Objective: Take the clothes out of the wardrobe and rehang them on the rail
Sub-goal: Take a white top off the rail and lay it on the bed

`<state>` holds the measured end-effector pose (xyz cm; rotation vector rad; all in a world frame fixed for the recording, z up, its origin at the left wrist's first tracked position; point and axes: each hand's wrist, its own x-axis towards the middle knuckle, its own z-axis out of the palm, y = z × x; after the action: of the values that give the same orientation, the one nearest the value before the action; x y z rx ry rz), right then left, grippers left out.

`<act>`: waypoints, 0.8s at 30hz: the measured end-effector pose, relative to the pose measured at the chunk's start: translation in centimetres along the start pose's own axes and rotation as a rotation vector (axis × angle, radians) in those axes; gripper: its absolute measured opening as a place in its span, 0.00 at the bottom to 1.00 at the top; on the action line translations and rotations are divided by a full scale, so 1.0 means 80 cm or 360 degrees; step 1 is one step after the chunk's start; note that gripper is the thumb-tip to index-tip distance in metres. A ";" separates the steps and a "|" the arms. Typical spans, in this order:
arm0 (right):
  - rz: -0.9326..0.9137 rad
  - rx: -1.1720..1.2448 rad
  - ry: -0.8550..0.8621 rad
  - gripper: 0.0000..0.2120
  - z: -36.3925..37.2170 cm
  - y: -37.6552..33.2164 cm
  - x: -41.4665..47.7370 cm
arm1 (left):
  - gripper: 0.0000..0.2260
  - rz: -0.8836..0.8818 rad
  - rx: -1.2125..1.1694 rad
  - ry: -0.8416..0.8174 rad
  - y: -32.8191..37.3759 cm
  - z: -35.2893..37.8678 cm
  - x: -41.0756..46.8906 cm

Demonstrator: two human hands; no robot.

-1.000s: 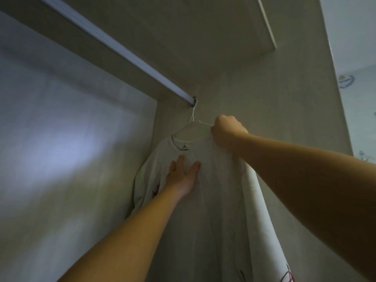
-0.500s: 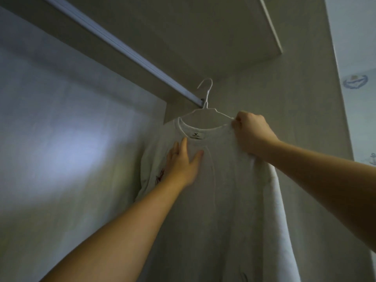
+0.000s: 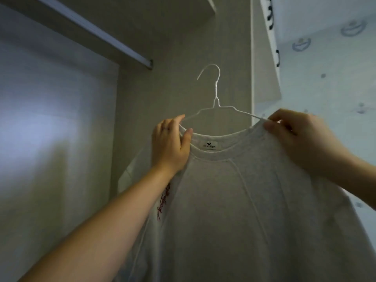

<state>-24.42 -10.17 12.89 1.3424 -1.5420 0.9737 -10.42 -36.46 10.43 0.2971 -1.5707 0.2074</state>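
Dim wardrobe (image 3: 183,47); shirt (image 3: 234,200) on hanger (image 3: 216,92), shoulders pinched in curled fingers (image 3: 179,121) of left hand (image 3: 169,149) and right hand (image 3: 305,141).

Both arms reach up and forward, hands level and well apart. The left forearm (image 3: 105,220) rises from the lower left, wrist straight. The left hand (image 3: 169,147) grips the shirt (image 3: 234,200) at one shoulder, thumb in front and fingers curled behind. The right forearm (image 3: 350,176) enters from the right edge. The right hand (image 3: 301,139) pinches the other shoulder beside the collar, thumb in front.
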 end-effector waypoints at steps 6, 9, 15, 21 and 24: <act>0.0179 -0.0176 0.0048 0.08 -0.112 0.086 -0.124 | 0.15 0.0125 -0.0276 -0.0005 0.160 0.053 -0.066; 0.0243 -0.0249 0.0061 0.10 -0.169 0.132 -0.185 | 0.12 0.0153 -0.0490 -0.0036 0.245 0.088 -0.097; 0.0414 -0.0300 0.0015 0.08 -0.285 0.221 -0.294 | 0.11 0.0160 -0.0832 -0.0173 0.414 0.168 -0.163; 0.0675 -0.0456 -0.0138 0.03 -0.369 0.291 -0.396 | 0.16 0.0087 -0.1044 -0.0485 0.554 0.262 -0.250; 0.0853 -0.0457 -0.0143 0.05 -0.397 0.331 -0.453 | 0.19 0.0069 -0.1117 -0.0728 0.618 0.300 -0.296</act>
<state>-45.03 34.75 -11.21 0.7928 -2.0792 0.9636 -48.66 4.18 -11.16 -0.2604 -1.9910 -0.4068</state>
